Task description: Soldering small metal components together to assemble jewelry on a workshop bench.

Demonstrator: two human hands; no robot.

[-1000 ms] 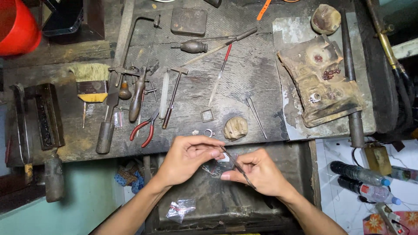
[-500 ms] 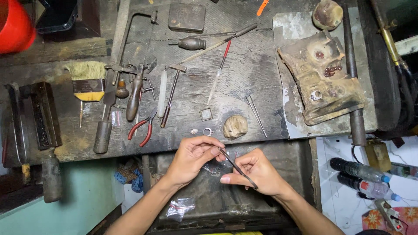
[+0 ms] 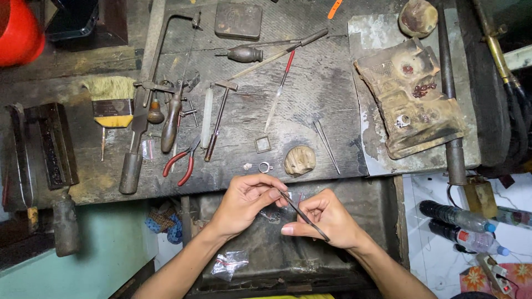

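Note:
My left hand (image 3: 244, 202) pinches a small clear plastic bag (image 3: 270, 214) between thumb and fingers, just below the front edge of a dark wooden workbench (image 3: 310, 111). My right hand (image 3: 327, 218) holds thin dark tweezers (image 3: 303, 216) whose tip points up-left to the fingertips of the left hand. Both hands hover over a dark metal tray (image 3: 371, 221) under the bench. A small metal ring (image 3: 265, 166) and a rounded wooden lump (image 3: 300, 160) lie on the bench right above the hands.
The bench carries a saw frame (image 3: 160, 66), red-handled pliers (image 3: 180, 166), a small hammer (image 3: 219, 119), a brush (image 3: 112, 99), files and a scorched block (image 3: 410, 97). A red bucket (image 3: 19, 30) stands top left. Plastic bottles (image 3: 460, 224) lie at right. A small bag (image 3: 230, 264) rests in the tray.
Both hands stay over the tray. The tweezers in my right hand have swung up, so their tip now meets the left fingertips at the small bag.

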